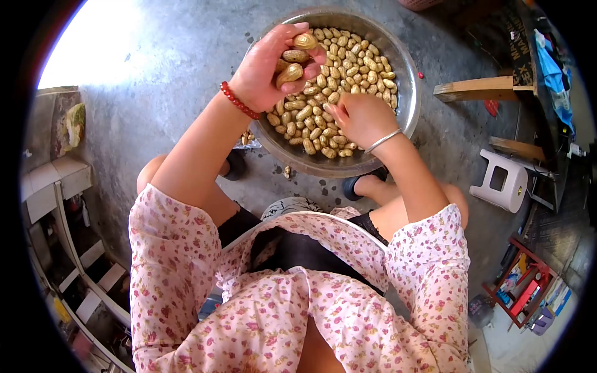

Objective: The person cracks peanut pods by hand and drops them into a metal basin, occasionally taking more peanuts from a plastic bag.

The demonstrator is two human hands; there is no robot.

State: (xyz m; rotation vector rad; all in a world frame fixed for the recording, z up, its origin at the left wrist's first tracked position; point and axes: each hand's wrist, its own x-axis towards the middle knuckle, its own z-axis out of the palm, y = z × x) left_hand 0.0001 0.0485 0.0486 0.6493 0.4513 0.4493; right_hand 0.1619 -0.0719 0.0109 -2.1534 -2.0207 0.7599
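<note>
Several tan, ridged, unshelled peanuts (pixel 290 75) were held in the left hand (pixel 262 69), with its fingers curled around them, above a round, silver-coloured metal basin (pixel 407 81). A layer of loose tan peanuts (pixel 367 68) was contained in the basin. The right hand (pixel 367 118) was positioned over this layer, its fingers bent inward and its grip partly hidden. A pale plastic stool (pixel 499 181) was placed on the grey floor (pixel 155 93), right of the basin.

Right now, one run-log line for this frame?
left hand: cups unshelled peanuts | right hand: over metal basin, grip unclear | basin: on floor, many more peanuts inside
</note>
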